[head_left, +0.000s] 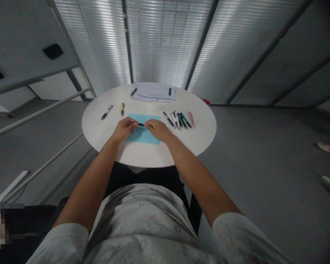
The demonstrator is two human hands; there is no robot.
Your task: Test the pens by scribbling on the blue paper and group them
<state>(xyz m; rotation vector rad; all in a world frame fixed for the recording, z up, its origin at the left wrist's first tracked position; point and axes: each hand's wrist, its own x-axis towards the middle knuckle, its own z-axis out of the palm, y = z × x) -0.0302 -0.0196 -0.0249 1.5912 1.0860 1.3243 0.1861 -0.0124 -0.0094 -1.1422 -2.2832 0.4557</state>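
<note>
Over a light-blue sheet [144,138] on the round white table, a black pen [140,124] lies level between my two hands. My left hand [124,128] pinches its left end with thumb and fingers. At the other end, my right hand [156,128] has its fingers closed on the pen too. Only the short middle part of the pen shows; both ends are covered by my fingers.
Several pens [182,121] lie right of the sheet, beside a pink stick-like thing [191,120]. A black-and-white pen [107,112] and a yellow-and-black pen [122,109] lie left. Papers [153,92] rest at the table's far edge. White rails [44,110] stand left.
</note>
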